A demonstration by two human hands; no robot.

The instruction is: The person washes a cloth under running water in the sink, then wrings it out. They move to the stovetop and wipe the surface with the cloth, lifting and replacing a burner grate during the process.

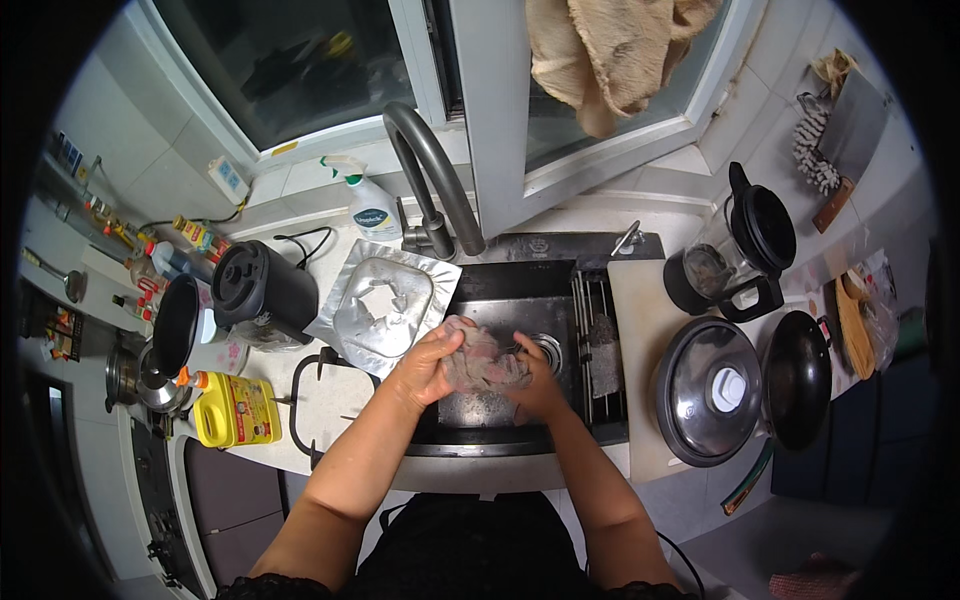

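**Crumpled grey cloth held over black sink**

Your left hand is clasped on the cloth, which lies at its 3 o'clock. Your right hand grips the opposite end, cloth at its 10 o'clock. Faucet: 11 o'clock from the cloth.

Cloth over sink, faucet behind, lid right

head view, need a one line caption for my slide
The left hand and right hand hold a crumpled greyish cloth over a dark sink with a grey tap.
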